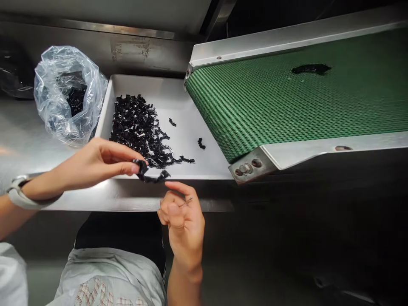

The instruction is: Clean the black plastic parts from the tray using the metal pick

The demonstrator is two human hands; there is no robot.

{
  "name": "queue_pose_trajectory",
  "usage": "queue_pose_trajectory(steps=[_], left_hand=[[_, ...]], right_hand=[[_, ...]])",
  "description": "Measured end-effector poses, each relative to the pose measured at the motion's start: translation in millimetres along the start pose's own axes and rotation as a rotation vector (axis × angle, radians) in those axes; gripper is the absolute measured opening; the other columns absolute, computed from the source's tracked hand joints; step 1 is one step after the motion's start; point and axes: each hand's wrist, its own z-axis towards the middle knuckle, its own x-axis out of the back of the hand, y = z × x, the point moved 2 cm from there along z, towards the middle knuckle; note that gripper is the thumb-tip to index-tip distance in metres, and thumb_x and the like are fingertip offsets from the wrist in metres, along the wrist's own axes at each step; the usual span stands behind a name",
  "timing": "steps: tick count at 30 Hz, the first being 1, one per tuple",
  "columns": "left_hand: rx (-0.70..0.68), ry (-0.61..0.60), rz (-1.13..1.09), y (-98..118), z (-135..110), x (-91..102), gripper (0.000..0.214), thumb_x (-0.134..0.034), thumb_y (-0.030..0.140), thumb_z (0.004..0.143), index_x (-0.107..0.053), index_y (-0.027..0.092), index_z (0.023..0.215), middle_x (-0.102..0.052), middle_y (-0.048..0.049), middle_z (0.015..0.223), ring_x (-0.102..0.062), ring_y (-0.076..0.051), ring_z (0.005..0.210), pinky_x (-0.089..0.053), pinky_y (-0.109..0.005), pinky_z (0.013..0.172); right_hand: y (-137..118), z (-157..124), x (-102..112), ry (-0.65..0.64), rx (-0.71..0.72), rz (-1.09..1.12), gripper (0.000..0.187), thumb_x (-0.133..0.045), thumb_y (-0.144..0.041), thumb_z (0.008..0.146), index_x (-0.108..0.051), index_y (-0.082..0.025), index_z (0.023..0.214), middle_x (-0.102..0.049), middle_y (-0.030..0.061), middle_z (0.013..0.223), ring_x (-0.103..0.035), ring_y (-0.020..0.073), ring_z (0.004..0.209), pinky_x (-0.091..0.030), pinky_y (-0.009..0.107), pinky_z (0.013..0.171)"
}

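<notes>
Between thumb and forefinger, my left hand (105,163) pinches a curved black plastic part (151,177) just over the tray's front edge. My right hand (183,216) is curled with the palm side up, its index finger extended close to the part's free end. A thin pin-like piece (187,201) sticks out from its curled fingers; its exact kind is too small to tell. Behind the hands a white tray (168,91) bears a heap of small black plastic parts (135,127). Two loose pieces lie apart from the heap on the tray floor.
A clear plastic bag (70,123) with black parts inside stands left of the tray. To the right, a green conveyor belt (270,106) overhangs the tray's right side and carries a dark piece (311,69). The metal table's edge (134,205) runs below my hands.
</notes>
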Motion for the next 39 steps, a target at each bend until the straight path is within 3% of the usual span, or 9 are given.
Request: queue_pose_trajectory(steps=[6, 12, 15, 19, 25, 30, 33, 36, 39], left_hand=[[0.059, 0.152, -0.343, -30, -44, -35.4, 0.011, -0.081, 0.027, 0.080, -0.084, 0.026, 0.090, -0.081, -0.0030, 0.084, -0.073, -0.013, 0.075, -0.059, -0.018, 0.069], [0.119, 0.248, -0.732, -49, -52, -62.6, 0.020, -0.079, 0.040, 0.082, -0.071, 0.023, 0.090, -0.077, -0.0012, 0.083, -0.071, -0.013, 0.074, -0.061, -0.023, 0.071], [0.133, 0.277, -0.707, -51, -55, -68.2, 0.023, -0.077, 0.043, 0.083, -0.070, 0.023, 0.089, -0.074, -0.0041, 0.097, -0.069, -0.015, 0.086, -0.059, -0.023, 0.071], [0.146, 0.325, -0.641, -56, -59, -70.4, 0.027, -0.080, 0.047, 0.079, -0.073, 0.023, 0.088, -0.064, 0.0002, 0.085, -0.056, -0.007, 0.068, -0.051, -0.017, 0.061], [0.147, 0.233, -0.761, -61, -57, -76.7, 0.026, -0.077, 0.046, 0.083, -0.068, 0.024, 0.094, -0.047, 0.0102, 0.046, -0.043, -0.005, 0.040, -0.037, -0.017, 0.043], [0.071, 0.217, -0.631, -62, -57, -72.2, 0.021, -0.081, 0.035, 0.080, -0.070, 0.023, 0.094, -0.075, -0.0006, 0.070, -0.075, -0.016, 0.074, -0.057, -0.025, 0.072], [0.019, 0.122, -0.625, -64, -59, -67.1, 0.031, -0.085, 0.027, 0.075, -0.071, 0.025, 0.103, -0.081, -0.0049, 0.089, -0.078, -0.021, 0.091, -0.059, -0.028, 0.081], [-0.052, 0.032, -0.754, -65, -60, -64.9, 0.041, -0.084, 0.042, 0.076, -0.072, 0.028, 0.113, -0.082, -0.0049, 0.097, -0.077, -0.022, 0.096, -0.059, -0.031, 0.087], [-0.032, 0.068, -0.815, -67, -58, -66.0, 0.020, -0.071, 0.040, 0.090, -0.075, 0.033, 0.107, -0.081, 0.0005, 0.088, -0.077, -0.015, 0.088, -0.058, -0.027, 0.085]], right_hand=[[-6, 0, -23, -0.106, 0.002, 0.021, 0.017, -0.071, -0.043, 0.090, -0.071, -0.027, 0.093, -0.062, -0.0020, 0.076, -0.034, 0.0043, 0.048, -0.036, 0.020, 0.046], [-4, -8, -14, 0.072, 0.024, -0.023, 0.022, -0.074, -0.049, 0.085, -0.072, -0.027, 0.088, -0.061, -0.0006, 0.076, -0.035, 0.0049, 0.047, -0.041, 0.022, 0.046], [-4, -12, -14, 0.111, 0.042, -0.026, 0.020, -0.074, -0.048, 0.085, -0.072, -0.029, 0.090, -0.057, -0.0020, 0.074, -0.035, 0.0048, 0.047, -0.040, 0.021, 0.045], [-2, -12, -15, 0.097, 0.033, 0.008, 0.017, -0.074, -0.044, 0.086, -0.071, -0.027, 0.090, -0.050, -0.0043, 0.066, -0.035, 0.0051, 0.047, -0.035, 0.019, 0.043], [-1, -6, -12, 0.062, 0.003, -0.025, 0.013, -0.069, -0.036, 0.086, -0.070, -0.023, 0.084, -0.057, -0.0008, 0.076, -0.032, 0.0053, 0.049, -0.036, 0.023, 0.046], [-1, -5, -10, 0.031, -0.030, -0.009, 0.013, -0.066, -0.037, 0.087, -0.067, -0.024, 0.085, -0.056, -0.0024, 0.076, -0.027, 0.0042, 0.047, -0.032, 0.022, 0.044], [-3, -3, -8, 0.053, -0.049, 0.012, 0.014, -0.068, -0.038, 0.086, -0.065, -0.024, 0.083, -0.053, -0.0034, 0.075, -0.026, 0.0036, 0.047, -0.029, 0.020, 0.042], [-5, -1, -5, 0.094, -0.065, 0.052, 0.014, -0.070, -0.036, 0.084, -0.066, -0.023, 0.081, -0.052, -0.0028, 0.076, -0.027, 0.0029, 0.047, -0.027, 0.019, 0.041], [-5, 1, -4, 0.080, -0.085, 0.081, 0.013, -0.070, -0.036, 0.084, -0.066, -0.024, 0.082, -0.051, -0.0034, 0.071, -0.029, 0.0032, 0.046, -0.028, 0.019, 0.041]])
